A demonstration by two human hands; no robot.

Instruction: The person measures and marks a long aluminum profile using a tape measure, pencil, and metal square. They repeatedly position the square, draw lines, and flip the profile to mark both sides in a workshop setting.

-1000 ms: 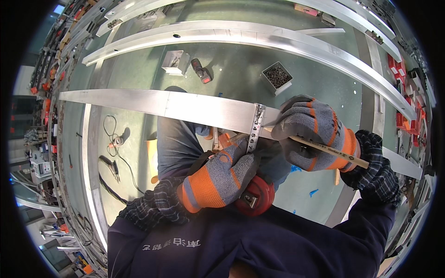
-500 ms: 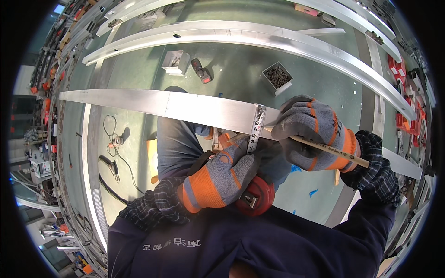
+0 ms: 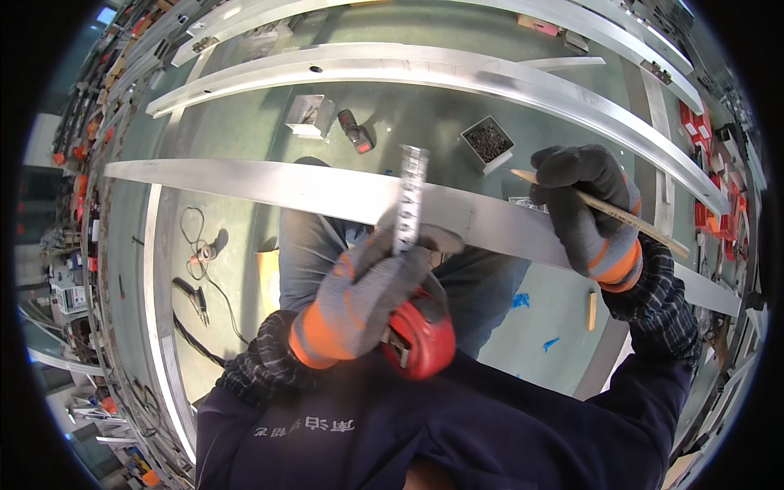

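My left hand (image 3: 347, 298), in a grey and orange work glove, is closed on a red tape measure (image 3: 433, 339). A short length of its blade (image 3: 411, 196) sticks up past my fingers, crossing in front of the long flat aluminium bar (image 3: 335, 189). That bar runs from left to right over my legs. My right hand (image 3: 592, 212), gloved alike, is closed around a light wooden pencil (image 3: 633, 219) above the right part of the bar. The pencil's tip points left, apart from the metal. A thin dark line crosses the bar between my hands.
Beyond the bar, a box of dark screws (image 3: 488, 140), a white box (image 3: 308, 114) and a black power tool (image 3: 355, 131) stand on the green surface. Long aluminium profiles (image 3: 408, 61) span behind them. Pliers (image 3: 196, 298) and a thin cord (image 3: 220, 286) lie at left.
My left hand has drawn the tape measure left and lifted it, the blade now tilted and blurred. My right hand has moved right and up with the pencil, away from the blade.
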